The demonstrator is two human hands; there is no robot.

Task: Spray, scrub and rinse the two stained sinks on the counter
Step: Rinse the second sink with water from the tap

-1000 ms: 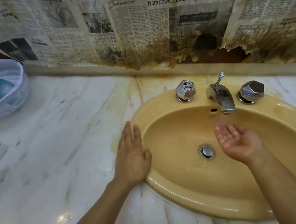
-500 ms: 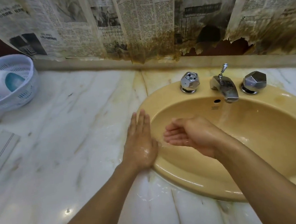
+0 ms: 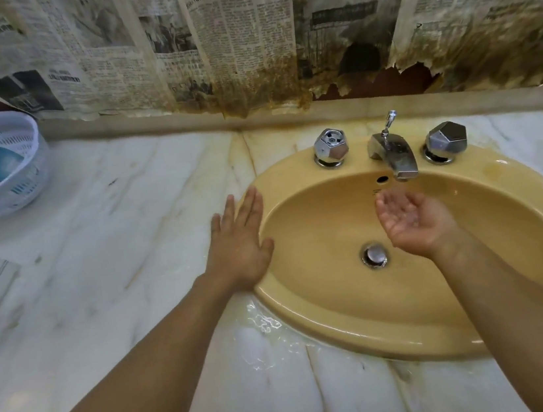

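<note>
Counter (image 3: 98, 263): left hand (image 3: 239, 244) flat on sink (image 3: 518, 173) rim; right hand (image 3: 415, 221) cupped, perhaps wet.

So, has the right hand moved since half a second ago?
Yes. The right hand went rightward across the sink, away from the left hand on the rim, and now sits cupped palm-up under the faucet spout.

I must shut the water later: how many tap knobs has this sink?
2. The left knob and the right knob flank the spout on the sink rim; none seems hidden.
</note>
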